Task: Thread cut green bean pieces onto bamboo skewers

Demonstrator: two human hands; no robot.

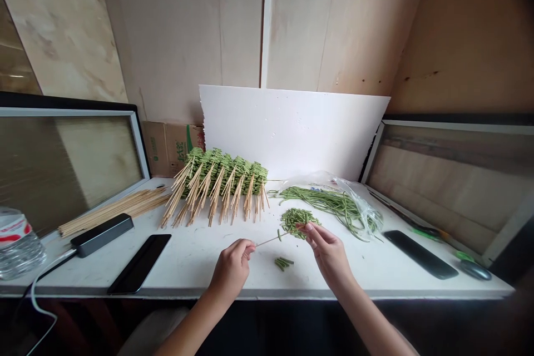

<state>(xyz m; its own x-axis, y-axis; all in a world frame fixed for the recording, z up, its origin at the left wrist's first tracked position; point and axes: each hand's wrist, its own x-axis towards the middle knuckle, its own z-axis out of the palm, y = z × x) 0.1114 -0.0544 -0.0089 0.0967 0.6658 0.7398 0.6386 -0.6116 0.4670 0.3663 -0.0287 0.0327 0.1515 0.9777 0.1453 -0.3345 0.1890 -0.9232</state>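
Observation:
My left hand (232,267) is closed round one end of a thin wooden skewer (267,241), which slants up to the right. One short piece of green bean (279,235) sits across the skewer, partway along. At the skewer's other end, the fingertips of my right hand (329,250) are pinched together; what lies between them is too small to make out. Behind them is a heap of cut bean pieces (298,216). A smaller group of cut pieces (284,262) lies on the white table (200,272) between my hands.
Stacked bean skewers (225,178) stand at the back, sticks facing me. Long whole beans (325,200) lie beside a clear plastic bag (367,208). Bare skewers (120,208), a black box (102,235), a phone (139,263) and a water bottle (19,245) are left; a dark slab (420,253) is right.

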